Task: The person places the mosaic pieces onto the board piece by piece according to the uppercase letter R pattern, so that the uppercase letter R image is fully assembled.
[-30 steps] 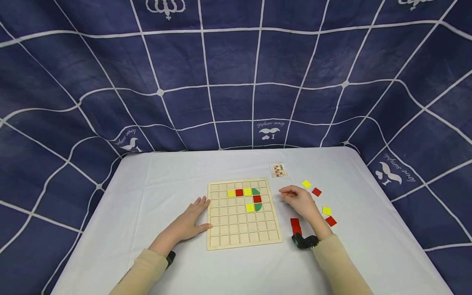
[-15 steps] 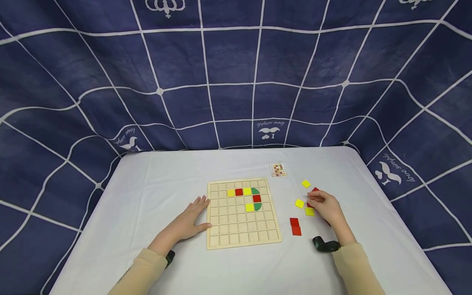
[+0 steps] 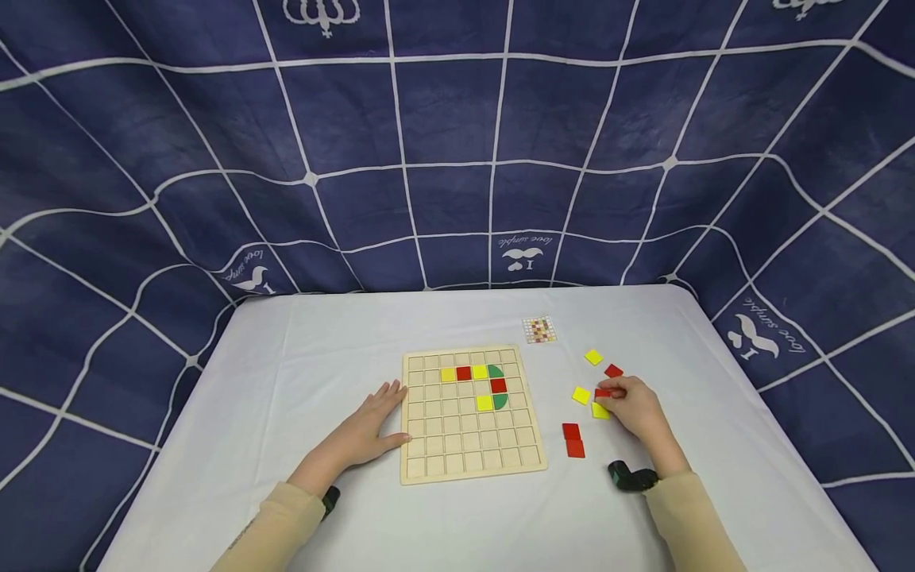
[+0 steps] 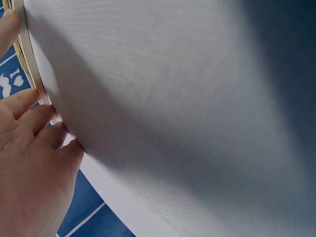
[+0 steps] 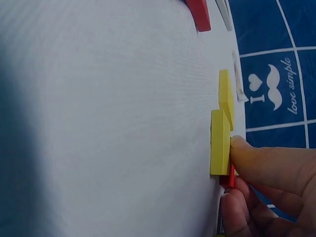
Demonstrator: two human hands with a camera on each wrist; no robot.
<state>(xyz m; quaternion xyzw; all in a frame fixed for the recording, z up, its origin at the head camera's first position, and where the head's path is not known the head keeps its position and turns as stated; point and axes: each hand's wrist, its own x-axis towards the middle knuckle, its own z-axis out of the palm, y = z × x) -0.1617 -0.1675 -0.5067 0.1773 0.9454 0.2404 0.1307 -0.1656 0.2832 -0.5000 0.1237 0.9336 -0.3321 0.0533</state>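
Left hand: fingers apart, nothing gripped, fingertips and thumb against left edge of the wooden grid board. In the board's cells: 3 yellow square tiles, 2 red square tiles, 2 green quarter-round tiles. Printed pattern card lies just off the board's far right corner. Right of the board, near side: 2 loose red tiles, touching. Farther right of the board: 3 loose yellow tiles, and 1 far red tile. Also right of the board, beside the nearest of those yellows: the pinched red tile, clamped between right hand thumb and fingers; can't tell if lifted. Tiles look light, stiff, smooth, maybe a bit slippery, not fragile; best held by 2 opposite edges, since they lie flat.
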